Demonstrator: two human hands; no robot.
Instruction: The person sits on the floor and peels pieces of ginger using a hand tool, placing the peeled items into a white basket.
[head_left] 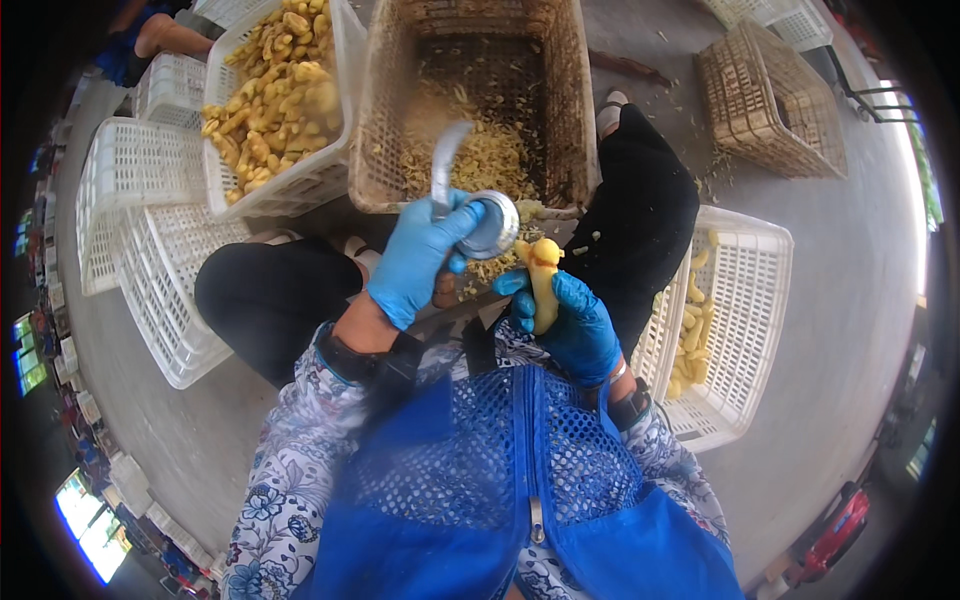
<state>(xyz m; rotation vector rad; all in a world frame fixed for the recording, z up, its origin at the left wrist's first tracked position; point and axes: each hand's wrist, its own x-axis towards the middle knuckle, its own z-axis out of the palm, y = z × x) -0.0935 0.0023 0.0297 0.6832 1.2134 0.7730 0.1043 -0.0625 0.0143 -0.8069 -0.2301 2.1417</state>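
Observation:
My left hand [415,255], in a blue glove, is closed around a shiny metal tool [490,228] with a round, cup-like part and a curved strip rising above the fist. The strip is slightly blurred. Close beside it, my right hand [575,325], also gloved in blue, grips a pale yellow piece of ginger [543,285] upright, its knobby end up near the tool's round part. A small gap shows between tool and ginger. Below and beyond both hands, a dirty brown plastic crate [364,125] holds a heap of pale peelings [470,155].
A white crate [285,188] full of ginger roots [285,95] stands at the far left, beside several white crates [140,185]. On my right, a white crate [750,335] holds peeled ginger [690,345]. A brown crate [800,120] lies farther right. Another person's arm [175,38] shows at upper left.

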